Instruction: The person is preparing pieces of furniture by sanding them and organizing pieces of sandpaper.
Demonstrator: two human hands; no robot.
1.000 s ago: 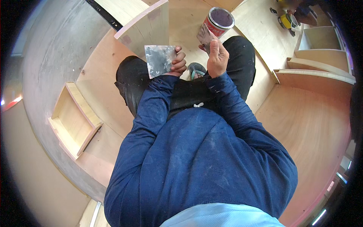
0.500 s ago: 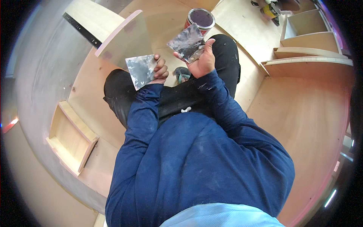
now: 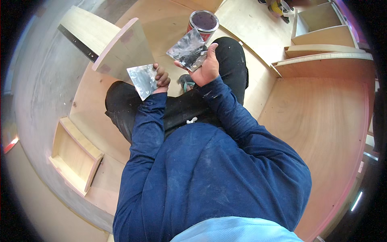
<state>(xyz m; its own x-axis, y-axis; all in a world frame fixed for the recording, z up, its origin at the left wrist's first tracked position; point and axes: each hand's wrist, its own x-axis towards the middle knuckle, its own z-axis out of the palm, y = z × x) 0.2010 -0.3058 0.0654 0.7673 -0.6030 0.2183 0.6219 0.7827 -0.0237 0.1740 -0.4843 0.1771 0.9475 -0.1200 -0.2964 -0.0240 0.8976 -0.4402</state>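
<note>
My left hand (image 3: 162, 77) is closed on the edge of a square metal scraper plate (image 3: 142, 82), whose pale face carries whitish smears. The fingers wrap over its right side. My right hand (image 3: 207, 72) grips a second metal scraper plate (image 3: 184, 45), with the thumb raised beside it. Dark and white residue covers part of that plate. The two plates are apart, both held above my bent knees. Just beyond the right-hand plate stands a round red can (image 3: 207, 35) with a silver rim and dark contents; the plate overlaps part of it in view.
At the left rises a pale wooden drawer with a curved front panel (image 3: 125, 47). A smaller wooden drawer (image 3: 72, 151) lies lower left. On the right are curved wooden boards (image 3: 322, 60) and an open box. A yellow container (image 3: 276, 7) stands at the far edge.
The whole view has shifted slightly, so most things appear further left. Both hands keep their hold on the scraper plates, with little movement relative to the surroundings.
</note>
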